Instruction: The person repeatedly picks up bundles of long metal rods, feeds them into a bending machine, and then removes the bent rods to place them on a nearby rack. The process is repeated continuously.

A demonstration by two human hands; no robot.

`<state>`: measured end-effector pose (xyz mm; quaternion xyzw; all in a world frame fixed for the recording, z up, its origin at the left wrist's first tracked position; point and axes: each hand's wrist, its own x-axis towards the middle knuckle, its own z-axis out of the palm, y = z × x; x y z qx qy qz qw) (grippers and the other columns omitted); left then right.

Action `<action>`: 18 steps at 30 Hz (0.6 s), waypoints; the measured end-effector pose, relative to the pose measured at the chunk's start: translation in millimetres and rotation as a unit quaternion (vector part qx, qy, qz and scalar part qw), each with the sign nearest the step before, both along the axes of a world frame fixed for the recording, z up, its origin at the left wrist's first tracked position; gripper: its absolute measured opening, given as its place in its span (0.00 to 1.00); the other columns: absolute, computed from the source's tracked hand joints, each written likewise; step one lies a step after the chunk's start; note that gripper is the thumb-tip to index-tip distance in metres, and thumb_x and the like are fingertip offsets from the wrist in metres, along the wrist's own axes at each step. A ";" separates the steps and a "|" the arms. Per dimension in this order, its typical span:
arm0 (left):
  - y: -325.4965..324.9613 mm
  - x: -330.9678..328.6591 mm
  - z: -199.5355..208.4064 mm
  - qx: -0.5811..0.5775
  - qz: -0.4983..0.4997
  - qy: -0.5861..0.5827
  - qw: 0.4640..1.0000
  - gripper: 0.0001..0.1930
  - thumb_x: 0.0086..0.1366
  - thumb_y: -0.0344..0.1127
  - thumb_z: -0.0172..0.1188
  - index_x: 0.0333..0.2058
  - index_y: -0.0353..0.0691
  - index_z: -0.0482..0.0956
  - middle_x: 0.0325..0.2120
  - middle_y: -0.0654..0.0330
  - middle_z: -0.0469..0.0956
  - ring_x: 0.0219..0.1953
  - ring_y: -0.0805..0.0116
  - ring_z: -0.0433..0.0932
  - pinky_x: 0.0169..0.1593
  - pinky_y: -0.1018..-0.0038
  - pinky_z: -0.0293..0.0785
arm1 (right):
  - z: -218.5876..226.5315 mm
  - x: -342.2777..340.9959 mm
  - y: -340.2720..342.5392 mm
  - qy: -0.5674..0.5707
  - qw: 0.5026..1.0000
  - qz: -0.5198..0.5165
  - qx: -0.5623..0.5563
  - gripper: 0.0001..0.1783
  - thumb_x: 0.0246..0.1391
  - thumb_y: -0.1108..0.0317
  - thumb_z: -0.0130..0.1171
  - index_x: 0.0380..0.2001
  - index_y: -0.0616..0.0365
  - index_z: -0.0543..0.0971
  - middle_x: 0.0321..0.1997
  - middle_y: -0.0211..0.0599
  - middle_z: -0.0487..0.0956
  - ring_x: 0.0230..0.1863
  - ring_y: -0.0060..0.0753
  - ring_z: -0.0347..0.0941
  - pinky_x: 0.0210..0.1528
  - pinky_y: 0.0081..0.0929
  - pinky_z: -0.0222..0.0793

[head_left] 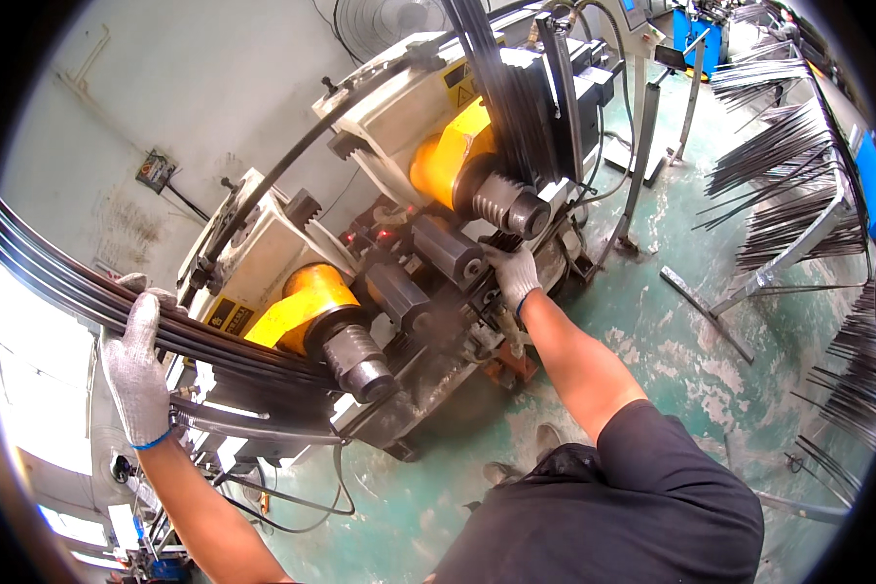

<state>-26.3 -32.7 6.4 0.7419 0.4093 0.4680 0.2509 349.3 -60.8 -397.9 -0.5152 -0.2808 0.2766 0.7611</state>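
Note:
My left hand (138,365), in a whitish knit glove, is closed round a bundle of long dark metal rods (78,287) at the left. The bundle runs inward to the lower threaded spindle (357,358) beside a yellow housing (307,311). My right hand (513,275), gloved too, reaches into the middle of the machine below the upper threaded spindle (508,204). Its fingers bend over a dark part there; what they hold is hard to make out. Two dark faceted blocks (445,248) lie between the spindles. Another rod bundle (496,88) stretches upward beside the upper yellow housing (453,156).
Cream machine bodies (384,102) stand ahead against the wall. Metal racks (798,248) with many dark rods (759,185) line the right side. Cables (336,496) loop at the lower left. A metal bar (706,313) sits low over the worn green floor (642,360).

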 end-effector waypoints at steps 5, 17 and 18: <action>7.5 -8.2 2.6 -0.019 0.009 0.014 1.000 0.17 0.76 0.34 0.59 0.58 0.35 0.72 0.39 0.55 0.83 0.42 0.69 0.82 0.47 0.72 0.81 | -10.3 4.4 6.4 -0.048 0.999 -0.012 0.020 0.13 0.60 0.67 0.66 0.45 0.63 0.86 0.41 0.40 0.88 0.40 0.34 0.84 0.44 0.32 0.75; -8.8 -0.9 0.7 0.044 -0.011 0.025 0.999 0.13 0.76 0.33 0.59 0.55 0.34 0.77 0.38 0.56 0.83 0.38 0.69 0.82 0.44 0.71 0.82 | 44.3 -1.9 -21.6 0.259 0.964 0.029 -0.060 0.17 0.59 0.68 0.70 0.47 0.69 0.84 0.39 0.40 0.86 0.37 0.32 0.82 0.39 0.34 0.77; -41.5 13.8 1.5 0.015 -0.004 -0.091 0.996 0.08 0.77 0.31 0.58 0.47 0.34 0.82 0.34 0.58 0.83 0.37 0.69 0.81 0.43 0.70 0.80 | 49.6 -11.5 -29.2 0.249 0.968 0.005 -0.018 0.16 0.59 0.68 0.69 0.46 0.68 0.84 0.39 0.39 0.86 0.36 0.31 0.81 0.39 0.34 0.77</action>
